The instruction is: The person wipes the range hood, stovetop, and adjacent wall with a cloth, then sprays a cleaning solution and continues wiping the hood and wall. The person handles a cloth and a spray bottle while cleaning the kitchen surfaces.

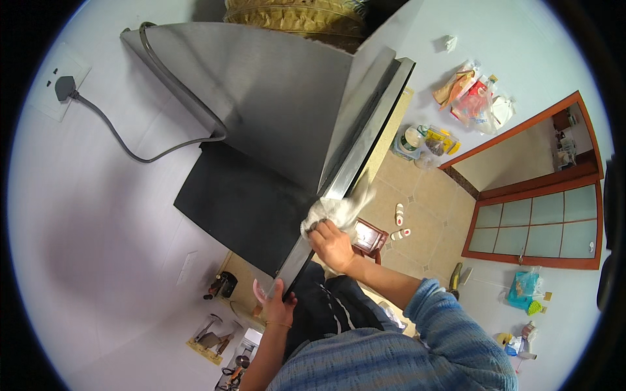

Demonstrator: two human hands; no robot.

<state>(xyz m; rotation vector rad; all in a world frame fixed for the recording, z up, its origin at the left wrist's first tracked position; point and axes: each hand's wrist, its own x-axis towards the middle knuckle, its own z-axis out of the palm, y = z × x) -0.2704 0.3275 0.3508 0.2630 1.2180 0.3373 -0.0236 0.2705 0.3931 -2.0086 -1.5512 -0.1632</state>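
A range hood with a grey metal housing (pixel 274 83) and a black panel (pixel 244 200) is in front of me, with a long metal front edge (pixel 364 127) running diagonally. My right hand (pixel 332 244) presses a bunched whitish cloth (pixel 332 210) onto that edge. Part of the cloth hangs over the outer side and looks blurred. My left hand (pixel 279 305) grips the lower end of the edge, thumb on top and fingers beneath. Beside the left thumb shows a pink curved rim (pixel 259 291); whether the hand touches it cannot be told.
A grey power cord (pixel 117 141) runs from a wall plug (pixel 65 88) over the housing. Far below, a reddish wooden stool (pixel 369 237) and white slippers (pixel 400 215) stand on the tiled floor (pixel 430 205). Bags (pixel 474 100) hang on the wall near a wood-framed door (pixel 535 222).
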